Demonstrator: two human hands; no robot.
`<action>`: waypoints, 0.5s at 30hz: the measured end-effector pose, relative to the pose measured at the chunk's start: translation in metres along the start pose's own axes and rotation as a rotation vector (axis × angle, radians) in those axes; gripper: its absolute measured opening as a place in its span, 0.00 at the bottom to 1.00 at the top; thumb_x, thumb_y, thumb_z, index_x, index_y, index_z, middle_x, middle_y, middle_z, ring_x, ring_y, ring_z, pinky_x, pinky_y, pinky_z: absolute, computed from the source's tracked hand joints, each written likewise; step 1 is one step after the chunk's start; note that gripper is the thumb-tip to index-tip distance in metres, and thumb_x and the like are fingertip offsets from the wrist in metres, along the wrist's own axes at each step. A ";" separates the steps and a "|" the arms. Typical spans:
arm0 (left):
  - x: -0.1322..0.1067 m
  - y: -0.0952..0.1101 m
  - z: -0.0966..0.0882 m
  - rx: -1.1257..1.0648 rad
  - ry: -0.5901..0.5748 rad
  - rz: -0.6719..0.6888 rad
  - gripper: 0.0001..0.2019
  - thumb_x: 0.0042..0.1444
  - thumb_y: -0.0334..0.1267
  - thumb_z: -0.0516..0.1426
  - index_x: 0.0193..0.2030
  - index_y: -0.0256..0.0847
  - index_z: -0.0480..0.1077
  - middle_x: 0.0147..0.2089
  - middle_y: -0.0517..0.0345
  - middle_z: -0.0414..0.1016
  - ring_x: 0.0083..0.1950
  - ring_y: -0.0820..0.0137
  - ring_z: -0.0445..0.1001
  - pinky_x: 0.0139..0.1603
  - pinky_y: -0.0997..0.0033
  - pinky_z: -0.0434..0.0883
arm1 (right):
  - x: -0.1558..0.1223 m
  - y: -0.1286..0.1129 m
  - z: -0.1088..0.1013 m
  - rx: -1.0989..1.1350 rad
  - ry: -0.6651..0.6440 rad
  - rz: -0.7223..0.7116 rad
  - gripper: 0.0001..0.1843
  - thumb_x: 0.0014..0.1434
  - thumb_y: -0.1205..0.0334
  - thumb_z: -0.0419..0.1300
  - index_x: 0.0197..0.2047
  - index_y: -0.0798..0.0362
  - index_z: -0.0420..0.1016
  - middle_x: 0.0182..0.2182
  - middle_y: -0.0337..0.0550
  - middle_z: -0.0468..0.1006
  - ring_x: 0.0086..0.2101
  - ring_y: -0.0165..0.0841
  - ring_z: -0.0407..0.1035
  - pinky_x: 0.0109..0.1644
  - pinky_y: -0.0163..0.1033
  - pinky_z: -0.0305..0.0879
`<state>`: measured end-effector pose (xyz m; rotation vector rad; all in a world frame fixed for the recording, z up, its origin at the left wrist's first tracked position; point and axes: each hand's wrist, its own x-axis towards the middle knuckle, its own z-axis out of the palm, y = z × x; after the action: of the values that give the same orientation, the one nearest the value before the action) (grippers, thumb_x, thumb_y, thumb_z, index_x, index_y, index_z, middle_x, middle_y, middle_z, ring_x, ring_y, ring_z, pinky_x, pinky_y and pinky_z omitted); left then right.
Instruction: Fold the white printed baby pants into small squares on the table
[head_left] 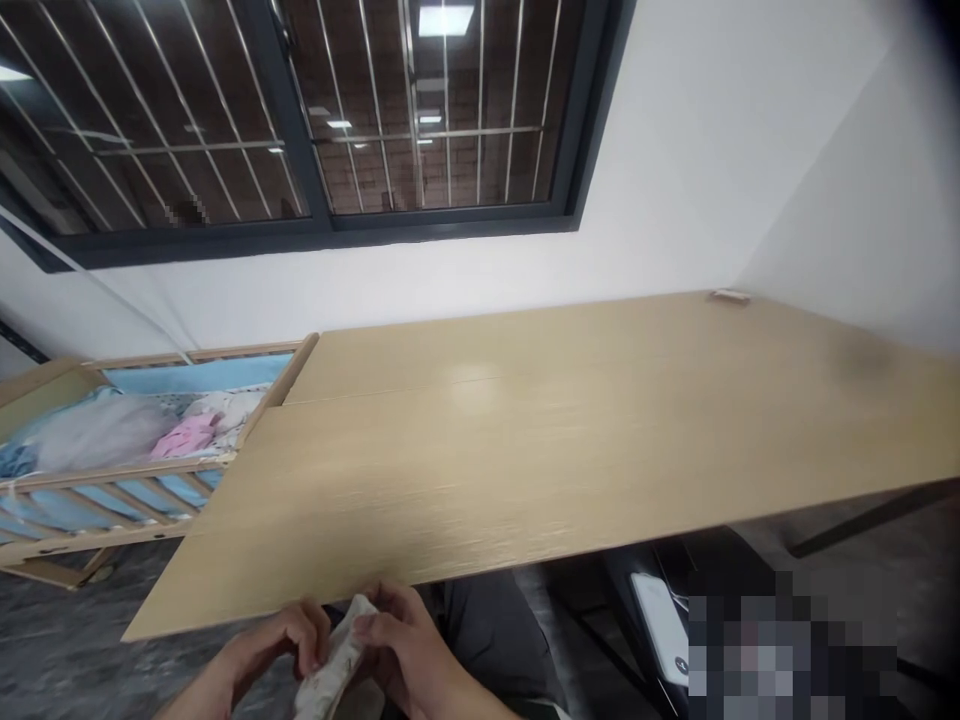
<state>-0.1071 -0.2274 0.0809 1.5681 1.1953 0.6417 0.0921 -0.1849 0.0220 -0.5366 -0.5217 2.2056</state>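
A small white cloth (336,668) with faint markings is bunched between my two hands at the bottom of the head view, just off the table's near edge. My left hand (289,640) has its curled fingers pinching the cloth's left side. On the other side, the thumb and fingers of my right hand (409,635) close on its upper end. The lower part of the cloth runs out of the picture. Behind the hands is the wide wooden tabletop (487,460).
A wooden crib (112,478) with blue lining, a pink cloth (187,435) and a clear plastic bag (101,430) stands left. A small flat item (729,296) lies at the table's far corner. A white phone-like device (660,628) rests on something black below the table's right side.
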 end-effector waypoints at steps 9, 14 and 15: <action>0.011 0.003 0.008 0.014 0.023 0.016 0.18 0.48 0.44 0.69 0.43 0.49 0.70 0.55 0.53 0.70 0.57 0.58 0.70 0.57 0.63 0.68 | -0.013 -0.023 0.007 0.039 0.087 -0.120 0.19 0.45 0.59 0.74 0.35 0.52 0.69 0.28 0.35 0.72 0.28 0.30 0.68 0.34 0.36 0.67; 0.021 0.004 0.011 0.038 0.095 0.013 0.11 0.53 0.46 0.66 0.40 0.46 0.73 0.48 0.50 0.75 0.52 0.58 0.74 0.52 0.65 0.72 | -0.017 -0.019 0.006 -0.085 0.084 -0.159 0.24 0.45 0.52 0.76 0.37 0.50 0.67 0.30 0.35 0.71 0.30 0.31 0.68 0.37 0.36 0.66; 0.022 0.004 0.011 0.035 0.105 0.018 0.10 0.55 0.47 0.64 0.40 0.46 0.74 0.48 0.50 0.75 0.52 0.58 0.74 0.52 0.65 0.73 | -0.018 -0.018 0.007 -0.125 0.070 -0.181 0.25 0.46 0.50 0.75 0.37 0.49 0.66 0.31 0.35 0.71 0.32 0.32 0.68 0.39 0.37 0.67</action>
<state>-0.0879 -0.2112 0.0778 1.5921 1.2769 0.7261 0.1102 -0.1891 0.0410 -0.6053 -0.6485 1.9846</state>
